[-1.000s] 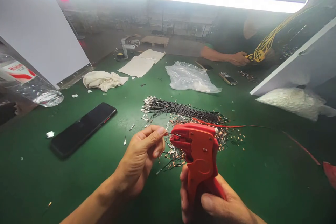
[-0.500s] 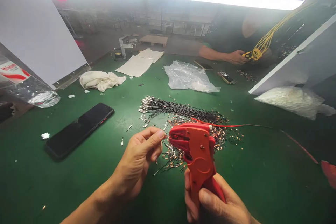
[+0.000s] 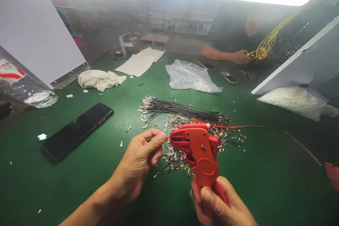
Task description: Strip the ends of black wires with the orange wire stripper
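In the head view, the left hand [image 3: 144, 152] has thumb and index finger pressed together on a thin wire [image 3: 167, 138], of which only a short bit shows between the fingertips and the nose of a red wire stripper [image 3: 205, 160]. The wire sits right at the tips of that pinch, just in front of the tool's mouth; whether its end lies inside the mouth cannot be told. The right hand [image 3: 221, 201] is wrapped round the stripper's handles, thumb on the near side and fingers curled around the other, so the tool's body stands above the grip, tilted slightly, with its nose pointing at the left fingertips. Under and behind the tool, a pile of wire scraps [image 3: 176, 160] with copper-coloured ends spreads over the green table [image 3: 270, 183]. Just beyond the pile lies a bundle of black wires [image 3: 180, 108], apart from both hands, its metal-tipped ends toward the left. A red strip [image 3: 229, 126] runs rightward from behind the stripper, and a black phone [image 3: 78, 132] lies to the left of the left hand.
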`<action>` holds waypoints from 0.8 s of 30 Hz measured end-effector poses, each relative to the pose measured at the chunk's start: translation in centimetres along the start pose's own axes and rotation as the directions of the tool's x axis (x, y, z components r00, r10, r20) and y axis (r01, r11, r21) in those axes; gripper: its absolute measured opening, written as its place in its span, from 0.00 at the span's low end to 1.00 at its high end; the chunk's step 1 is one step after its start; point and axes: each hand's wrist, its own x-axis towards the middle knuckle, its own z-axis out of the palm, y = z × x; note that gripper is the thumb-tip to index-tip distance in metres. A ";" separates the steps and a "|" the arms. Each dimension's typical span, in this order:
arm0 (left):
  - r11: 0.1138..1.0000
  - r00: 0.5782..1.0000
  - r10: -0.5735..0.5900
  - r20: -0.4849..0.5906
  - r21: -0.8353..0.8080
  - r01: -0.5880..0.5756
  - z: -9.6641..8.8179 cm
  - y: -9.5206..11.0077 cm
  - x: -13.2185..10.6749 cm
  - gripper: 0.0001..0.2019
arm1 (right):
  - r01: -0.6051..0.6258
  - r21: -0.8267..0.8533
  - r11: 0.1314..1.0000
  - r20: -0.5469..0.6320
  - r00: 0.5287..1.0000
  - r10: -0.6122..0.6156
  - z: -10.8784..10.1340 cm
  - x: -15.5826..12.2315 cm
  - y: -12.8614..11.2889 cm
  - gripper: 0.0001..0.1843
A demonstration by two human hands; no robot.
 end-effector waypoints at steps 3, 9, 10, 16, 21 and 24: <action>0.999 0.999 0.041 -0.023 0.026 -0.041 0.0 0.0 0.2 0.15 | -0.011 0.025 1.000 0.017 1.000 0.010 -0.1 0.1 0.0 0.28; 0.951 0.958 0.286 -0.029 0.132 -0.280 -0.4 -0.2 0.4 0.12 | -0.024 0.150 0.988 0.123 0.992 0.006 -0.1 0.3 0.3 0.29; 0.942 0.949 0.313 -0.024 0.138 -0.307 -0.4 -0.2 0.4 0.11 | -0.020 0.134 0.991 0.133 0.991 0.002 -0.1 0.2 0.3 0.29; 0.912 0.928 0.373 -0.025 0.194 -0.361 -0.5 0.2 0.1 0.08 | -0.017 0.127 0.992 0.131 0.991 0.000 -0.4 0.2 0.3 0.29; 0.878 0.909 0.416 0.006 0.259 -0.403 -0.6 0.7 0.1 0.05 | -0.018 0.170 0.985 0.143 0.990 -0.006 -0.5 0.2 0.4 0.28; 0.858 0.898 0.438 0.039 0.279 -0.430 -0.8 0.8 0.1 0.04 | 0.019 0.131 0.991 0.146 0.989 -0.038 -0.5 0.3 0.3 0.27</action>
